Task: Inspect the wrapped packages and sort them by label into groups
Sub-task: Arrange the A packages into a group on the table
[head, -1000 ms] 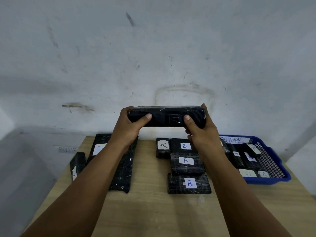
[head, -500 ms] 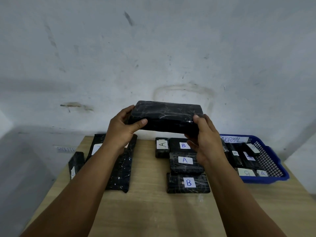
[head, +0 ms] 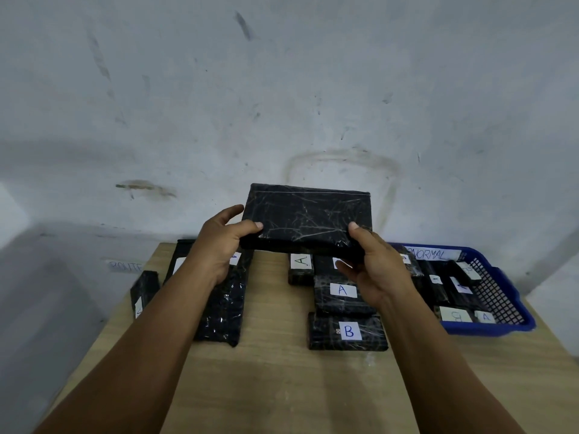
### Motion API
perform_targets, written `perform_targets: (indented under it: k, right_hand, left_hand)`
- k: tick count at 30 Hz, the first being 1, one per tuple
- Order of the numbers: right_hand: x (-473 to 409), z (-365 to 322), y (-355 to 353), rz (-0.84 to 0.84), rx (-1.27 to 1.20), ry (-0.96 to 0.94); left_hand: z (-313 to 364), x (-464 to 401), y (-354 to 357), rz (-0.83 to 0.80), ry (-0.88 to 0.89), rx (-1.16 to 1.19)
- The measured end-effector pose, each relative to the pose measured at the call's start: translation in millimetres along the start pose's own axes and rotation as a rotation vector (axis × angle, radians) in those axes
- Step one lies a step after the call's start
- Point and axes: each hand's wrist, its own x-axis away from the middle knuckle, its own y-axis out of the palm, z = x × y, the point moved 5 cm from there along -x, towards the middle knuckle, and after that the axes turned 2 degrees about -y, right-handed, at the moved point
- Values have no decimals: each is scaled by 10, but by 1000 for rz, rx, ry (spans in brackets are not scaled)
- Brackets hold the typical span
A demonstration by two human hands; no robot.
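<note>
Both hands, left hand (head: 219, 242) and right hand (head: 372, 264), grip a black package (head: 307, 217) by its ends, showing no label, so it probably needs another turn.

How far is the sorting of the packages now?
Partly done. Some packages already lie grouped on the table, others marked A and B in the middle. Both hands, left and right, hold one package; no label shows on it. The blue basket holds more, still unsorted.
</note>
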Motion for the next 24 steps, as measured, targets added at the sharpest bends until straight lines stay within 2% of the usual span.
perform_targets:
  k: [3,6,9,13,17,19,24]
  right_hand:
    - [-23,1,5,-40,65,-13]
    - [-22,-27,21,-77,239,-56]
    - [1,-43,43,-84,332,-139]
    - [-27,26,59,-62,338,-190]
    - [6,9,86,-93,396,-245]
    - [24,-1,70,-115,410,-250]
    - [29,-40,20,-101,260,-187]
  left_hand:
    - [-5,34,42,-4,2,-39]
    - [-10,58,28,42,39,-75]
    - [70,100,67,2,110,-182]
    - [140,167,126,-11,180,-329]
    - [117,211,125,74,226,-501]
    - [116,218,100,88,242,-493]
    - [186,230,121,27,264,-464]
